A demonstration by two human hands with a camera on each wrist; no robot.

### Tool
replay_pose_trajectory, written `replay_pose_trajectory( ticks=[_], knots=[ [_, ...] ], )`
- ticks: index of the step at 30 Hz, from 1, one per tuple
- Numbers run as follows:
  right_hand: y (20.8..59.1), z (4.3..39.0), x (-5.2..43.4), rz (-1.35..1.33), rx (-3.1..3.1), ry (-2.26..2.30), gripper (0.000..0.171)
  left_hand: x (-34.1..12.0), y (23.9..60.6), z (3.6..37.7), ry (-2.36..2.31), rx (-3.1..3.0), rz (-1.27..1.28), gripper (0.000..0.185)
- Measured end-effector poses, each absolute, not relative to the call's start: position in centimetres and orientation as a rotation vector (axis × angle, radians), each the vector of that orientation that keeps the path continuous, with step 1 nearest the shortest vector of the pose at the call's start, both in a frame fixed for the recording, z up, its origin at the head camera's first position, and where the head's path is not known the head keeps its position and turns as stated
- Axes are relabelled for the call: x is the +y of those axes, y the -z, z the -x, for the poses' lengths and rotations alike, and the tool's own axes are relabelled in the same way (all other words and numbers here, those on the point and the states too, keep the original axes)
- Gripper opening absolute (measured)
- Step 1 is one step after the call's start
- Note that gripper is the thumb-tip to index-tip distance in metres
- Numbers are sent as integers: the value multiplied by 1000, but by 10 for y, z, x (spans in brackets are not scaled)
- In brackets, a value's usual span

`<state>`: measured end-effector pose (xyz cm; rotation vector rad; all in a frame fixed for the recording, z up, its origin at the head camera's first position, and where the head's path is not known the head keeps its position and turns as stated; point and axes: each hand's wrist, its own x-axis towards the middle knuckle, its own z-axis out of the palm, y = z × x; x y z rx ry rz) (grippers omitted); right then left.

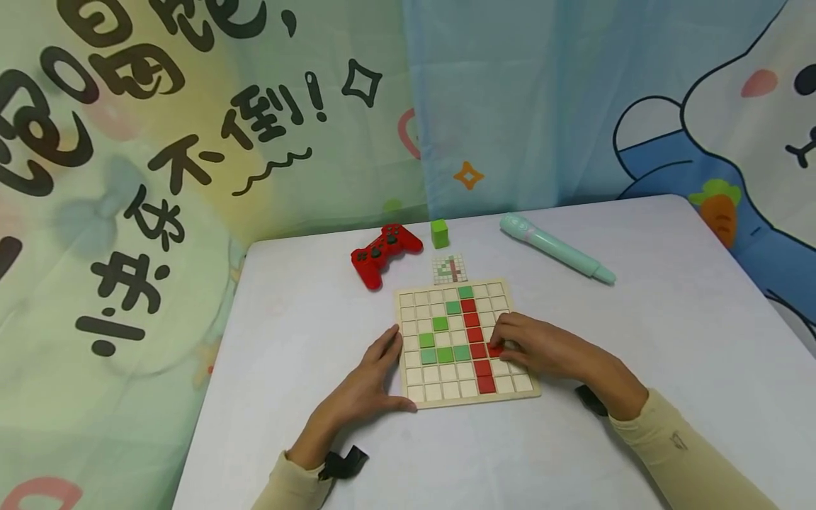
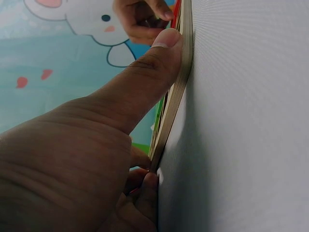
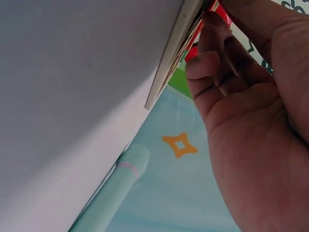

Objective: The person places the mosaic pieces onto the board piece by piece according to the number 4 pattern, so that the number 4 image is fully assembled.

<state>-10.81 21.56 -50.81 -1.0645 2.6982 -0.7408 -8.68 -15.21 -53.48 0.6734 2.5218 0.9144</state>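
The left hand (image 2: pixel 72 164) fills the lower left, its thumb (image 2: pixel 145 77) lying flat along the thin edge of the wooden board (image 2: pixel 176 92), which rests on the white table (image 2: pixel 251 121). Its other fingers curl beneath the board's near corner. At the top, the right hand (image 2: pixel 140 19) touches the board by a red tile (image 2: pixel 176 8). A cartoon curtain (image 2: pixel 58 63) hangs behind.

Left hand (image 1: pixel 372 382) lies flat with straight fingers; right hand (image 1: pixel 542 350) curls its fingers, pinching.

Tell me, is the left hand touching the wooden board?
Touching. The left wrist view shows the left hand with its thumb pressed flat against the edge of the wooden board; the head view agrees.
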Motion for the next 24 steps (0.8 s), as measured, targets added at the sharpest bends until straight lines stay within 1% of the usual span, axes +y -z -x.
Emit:
replay_pose_trajectory(
  ticks=[8,13,19,22,24],
  knots=[
    [507,112,213,1127,2719,679,17,-154,535,86,-919,2518,-677,127],
    [504,109,218,1060,2705,698,9,-154,535,86,-941,2509,-674,125],
    [503,99,220,1031,2747,794,9,-164,532,89,-999,2501,-658,109],
    [500,93,220,1018,2781,831,9,-169,523,87,-1025,2534,-646,99],
    [497,91,220,1064,2818,859,12,-171,516,86,-1041,2575,-629,93]
  ],
)
